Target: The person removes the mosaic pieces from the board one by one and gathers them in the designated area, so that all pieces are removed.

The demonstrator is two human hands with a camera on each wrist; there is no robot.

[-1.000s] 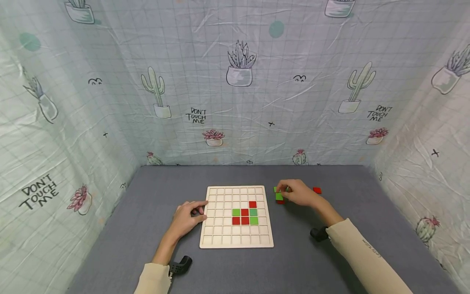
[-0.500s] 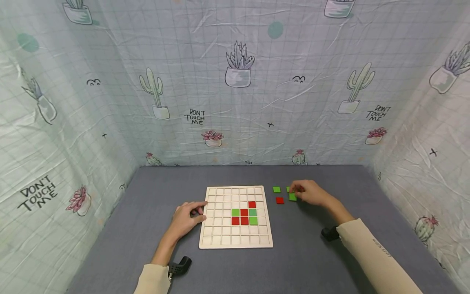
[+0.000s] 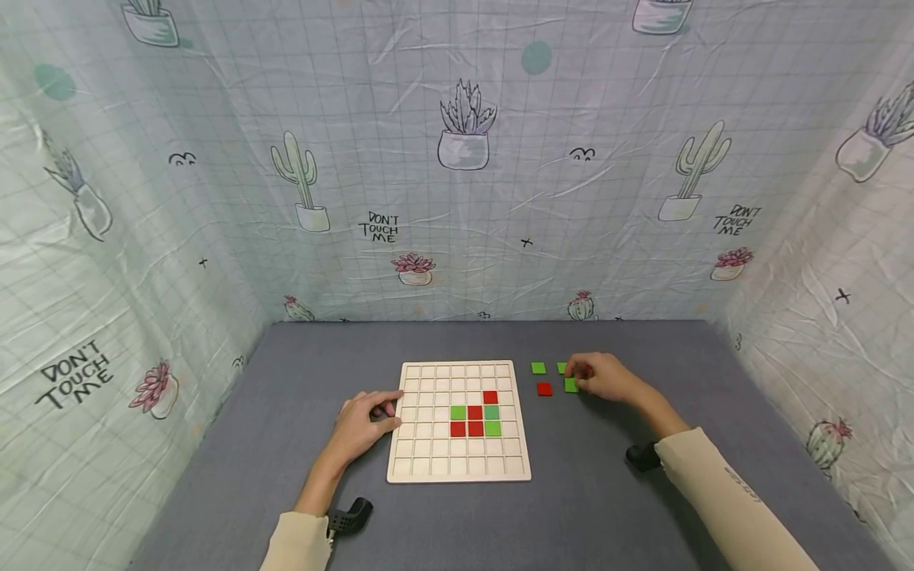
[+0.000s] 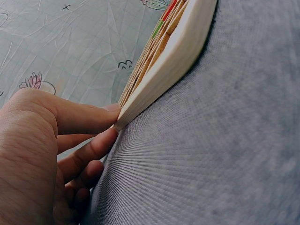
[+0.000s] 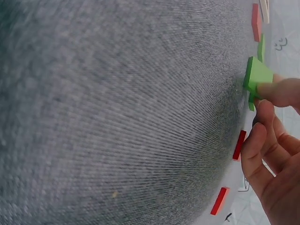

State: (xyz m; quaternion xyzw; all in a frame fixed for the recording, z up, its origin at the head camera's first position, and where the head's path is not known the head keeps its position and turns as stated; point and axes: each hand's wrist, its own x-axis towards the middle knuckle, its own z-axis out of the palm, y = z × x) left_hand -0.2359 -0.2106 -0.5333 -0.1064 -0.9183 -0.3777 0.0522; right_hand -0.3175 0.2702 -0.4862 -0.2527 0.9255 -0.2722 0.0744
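The pale wooden grid board [image 3: 424,450] lies on the grey table, with several red and green square tiles set in its cells. My left hand [image 3: 355,428] touches the board's left edge, thumb and index fingertips apart along it. In the left wrist view those fingertips meet the board's rim [image 4: 140,101]. My right hand [image 3: 603,376] is right of the board and pinches a green tile [image 5: 258,76], which looks tilted in the right wrist view. Close behind it another green tile [image 3: 562,367] is partly hidden by the fingers.
A loose green tile [image 3: 539,368] and a red tile [image 3: 544,389] lie between the board and my right hand. Beyond my right fingers, two red tiles [image 5: 239,145] show in the right wrist view. A patterned cloth [image 3: 464,238] hangs behind the table and along its sides.
My right hand has moved right with the green tile, away from above the red tile, then shifted only slightly in the last half second. My left hand stays at the board's edge.
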